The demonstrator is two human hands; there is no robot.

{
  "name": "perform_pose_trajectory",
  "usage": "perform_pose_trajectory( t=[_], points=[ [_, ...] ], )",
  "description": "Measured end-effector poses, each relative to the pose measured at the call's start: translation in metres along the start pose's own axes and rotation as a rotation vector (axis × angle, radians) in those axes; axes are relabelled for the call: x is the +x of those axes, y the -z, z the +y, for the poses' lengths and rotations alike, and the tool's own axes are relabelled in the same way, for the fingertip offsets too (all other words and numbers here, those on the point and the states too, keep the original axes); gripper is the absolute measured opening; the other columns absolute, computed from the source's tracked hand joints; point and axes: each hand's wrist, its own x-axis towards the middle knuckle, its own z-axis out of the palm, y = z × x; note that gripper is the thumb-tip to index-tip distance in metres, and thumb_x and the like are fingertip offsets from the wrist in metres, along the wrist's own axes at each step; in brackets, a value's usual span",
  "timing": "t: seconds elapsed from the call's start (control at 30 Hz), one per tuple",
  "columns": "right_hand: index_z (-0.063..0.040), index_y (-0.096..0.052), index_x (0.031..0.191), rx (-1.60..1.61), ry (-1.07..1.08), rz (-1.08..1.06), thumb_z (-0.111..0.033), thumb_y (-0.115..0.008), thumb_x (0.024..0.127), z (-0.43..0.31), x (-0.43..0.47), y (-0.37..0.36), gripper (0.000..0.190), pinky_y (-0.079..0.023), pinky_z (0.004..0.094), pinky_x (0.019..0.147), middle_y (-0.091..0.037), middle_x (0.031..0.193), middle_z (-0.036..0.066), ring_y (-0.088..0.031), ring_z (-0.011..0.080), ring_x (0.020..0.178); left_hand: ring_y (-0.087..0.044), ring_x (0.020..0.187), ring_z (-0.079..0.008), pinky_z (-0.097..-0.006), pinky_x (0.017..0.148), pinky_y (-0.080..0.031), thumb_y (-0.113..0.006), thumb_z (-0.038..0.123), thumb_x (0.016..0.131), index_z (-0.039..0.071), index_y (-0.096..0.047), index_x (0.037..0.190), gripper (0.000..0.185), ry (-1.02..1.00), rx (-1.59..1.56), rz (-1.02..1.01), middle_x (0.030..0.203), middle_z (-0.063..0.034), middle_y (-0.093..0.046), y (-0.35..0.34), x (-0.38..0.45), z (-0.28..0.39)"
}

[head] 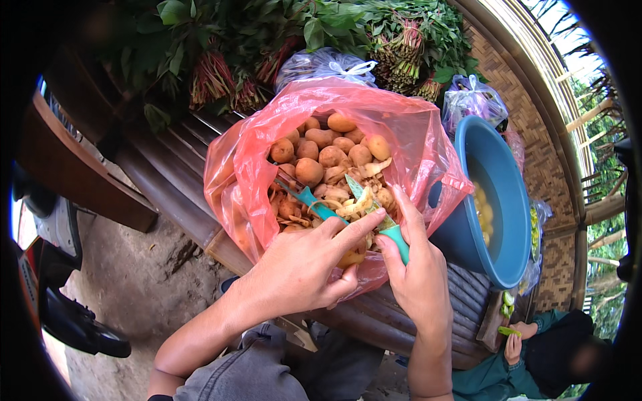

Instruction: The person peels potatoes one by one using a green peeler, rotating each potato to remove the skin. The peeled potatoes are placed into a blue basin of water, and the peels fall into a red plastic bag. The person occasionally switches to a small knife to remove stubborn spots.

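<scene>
An open red plastic bag (241, 200) full of unpeeled potatoes (331, 156) and potato peelings (336, 193) lies before me. Under my left hand (301, 268) a yellowish potato (352, 256) is held, mostly hidden by the fingers. My left index finger reaches out to the blade of a knife with a teal handle (398, 241). That knife is gripped in my right hand (421, 275), its blade angled up and left over the peelings, with bits of peel against it. A second teal-handled tool (316, 201) rests among the potatoes, its far end partly covered.
The bag sits on a bamboo slat bench (175, 160). Right of it stands a blue basin (501, 255) with peeled potatoes (482, 213) inside. Leafy bundles (213, 75) and tied clear bags (474, 97) line the back. At lower right, another person's hands (516, 341) hold a green vegetable.
</scene>
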Motion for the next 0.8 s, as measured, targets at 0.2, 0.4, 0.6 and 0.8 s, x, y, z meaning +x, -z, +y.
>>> perform_pose_trajectory(
  t=[0.2,0.4,0.6,0.8],
  points=[
    [-0.017,-0.034,0.145,0.047,-0.049,0.027,-0.013,-0.063,0.089,0.006,-0.012,0.007,0.063,-0.051,0.0466,0.068,-0.065,0.101,0.023,-0.065,0.0403,0.086,-0.065,0.094,-0.0367,-0.0404,0.078,-0.053,-0.064,0.012,0.078,0.011,-0.027,0.147,0.078,0.154,-0.074,0.186,0.115,-0.0257,-0.059,0.008,0.01,-0.009],
    [-0.006,-0.031,0.145,0.592,-0.112,0.085,-0.015,-0.058,0.095,0.014,-0.025,-0.007,0.058,-0.048,0.029,0.062,-0.063,0.082,0.013,-0.061,0.0165,0.069,-0.059,0.108,-0.0203,-0.0321,0.086,-0.052,-0.063,0.004,0.088,0.003,-0.036,0.138,0.057,0.263,-0.899,0.257,0.121,-0.0141,-0.057,0.009,0.013,-0.006],
    [0.0,-0.026,0.146,1.043,-0.119,-0.002,-0.03,-0.056,0.098,0.002,-0.043,-0.01,0.064,-0.037,0.017,0.063,-0.054,0.073,0.001,-0.047,0.0033,0.066,-0.054,0.118,-0.0185,-0.0318,0.095,-0.048,-0.059,-0.001,0.091,0.002,-0.03,0.146,0.062,0.271,-1.2,0.124,0.135,-0.015,-0.048,0.007,0.006,0.0],
    [0.001,-0.028,0.145,0.972,-0.063,-0.112,-0.033,-0.057,0.096,-0.002,-0.041,-0.005,0.066,-0.038,0.0193,0.064,-0.056,0.075,0.002,-0.047,0.0052,0.065,-0.057,0.114,-0.0187,-0.032,0.096,-0.048,-0.065,0.002,0.088,0.002,-0.033,0.145,0.065,0.182,-1.354,0.065,0.133,-0.0143,-0.051,-0.006,-0.002,0.0]
  ],
)
